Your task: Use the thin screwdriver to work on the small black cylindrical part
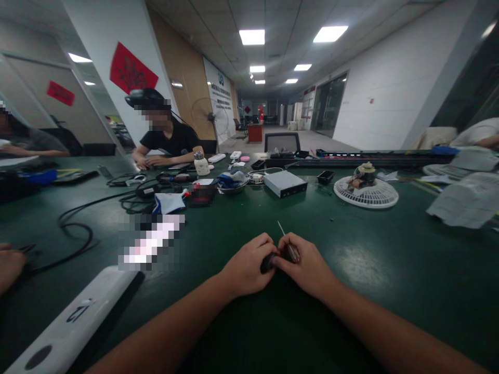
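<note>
My left hand [249, 266] is closed around a small dark rounded piece [267, 263], mostly hidden by the fingers, so its kind does not show. Close beside it, my right hand [312, 264] grips a screwdriver [293, 253] with a brownish, see-through handle; its thin metal shaft points up and away from me. The right thumb reaches across to the dark piece. Both hands meet just above the dark green table [374, 291]. Beyond them lie a silver, box-shaped disc drive [286, 184] and a small black open box [325, 177].
A white round fan grille [366, 193] with a motor on it lies at right. At left are a long white device [78, 317], black cables [74, 226] and a blue-white cloth [169, 202]. A bottle [201, 164] stands near a person [169, 135] across the table. Another person's hand [11, 265] is at far left.
</note>
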The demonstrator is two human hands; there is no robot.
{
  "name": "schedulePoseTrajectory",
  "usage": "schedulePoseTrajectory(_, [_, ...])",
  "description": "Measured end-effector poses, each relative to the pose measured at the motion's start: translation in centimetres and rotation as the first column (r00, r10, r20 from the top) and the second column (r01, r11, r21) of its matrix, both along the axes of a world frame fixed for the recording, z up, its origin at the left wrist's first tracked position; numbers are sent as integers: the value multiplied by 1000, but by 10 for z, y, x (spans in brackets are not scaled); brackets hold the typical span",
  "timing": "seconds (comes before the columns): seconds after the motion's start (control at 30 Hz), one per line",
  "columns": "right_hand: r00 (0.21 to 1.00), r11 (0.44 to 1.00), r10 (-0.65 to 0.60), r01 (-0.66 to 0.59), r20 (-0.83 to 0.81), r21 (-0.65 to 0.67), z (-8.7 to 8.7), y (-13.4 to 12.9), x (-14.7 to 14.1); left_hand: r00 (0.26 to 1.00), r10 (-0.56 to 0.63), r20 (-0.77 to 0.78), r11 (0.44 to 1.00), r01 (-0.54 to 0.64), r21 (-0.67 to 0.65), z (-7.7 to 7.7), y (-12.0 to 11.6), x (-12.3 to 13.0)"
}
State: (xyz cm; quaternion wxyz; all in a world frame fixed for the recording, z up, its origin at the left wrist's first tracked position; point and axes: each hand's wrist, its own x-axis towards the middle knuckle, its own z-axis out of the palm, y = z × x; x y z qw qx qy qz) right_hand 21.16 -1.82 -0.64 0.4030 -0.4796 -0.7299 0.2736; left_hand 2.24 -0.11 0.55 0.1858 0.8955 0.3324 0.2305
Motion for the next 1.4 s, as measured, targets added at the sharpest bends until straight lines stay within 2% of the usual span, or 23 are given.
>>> schedulePoseTrajectory(0.17, [992, 1000, -20, 21, -126, 12, 2, -2, 6, 979, 194, 66, 980, -196, 25, -10, 8, 0])
schedulePoseTrajectory(0.23, [982, 995, 14, 5, -189, 100, 3, -4, 10, 960, 262, 94, 964, -265, 24, -12, 11, 0])
schedulePoseTrajectory(0.33, [956, 968, 134, -69, -262, 243, 5, -9, 14, 939, 316, 139, 947, -321, 20, -13, 14, 0])
schedulePoseTrajectory(0.43, [937, 966, 195, -132, -292, 222, 6, -13, 12, 939, 304, 161, 950, -312, 26, -14, 14, 0])
schedulePoseTrajectory(0.6, [955, 976, 174, -136, -239, 168, 5, -12, 7, 949, 257, 183, 963, -267, 35, -14, 12, 1])
schedulePoseTrajectory(0.83, [940, 961, 267, -242, -214, 135, 9, -11, 8, 945, 282, 164, 957, -289, 21, -13, 12, 0])
schedulePoseTrajectory(0.9, [941, 961, 265, -240, -212, 136, 8, -11, 8, 948, 279, 154, 958, -285, 17, -13, 12, 0])
schedulePoseTrajectory(1.07, [967, 980, 161, -132, -199, 149, 7, -12, 8, 962, 246, 121, 968, -249, 14, -12, 10, 1])
schedulePoseTrajectory(1.3, [935, 951, 292, -262, -200, 166, 10, -15, 6, 969, 229, 96, 973, -230, 2, -11, 10, -1])
schedulePoseTrajectory(1.4, [944, 958, 269, -244, -188, 148, 8, -14, 6, 966, 236, 102, 971, -239, 13, -11, 10, -1])
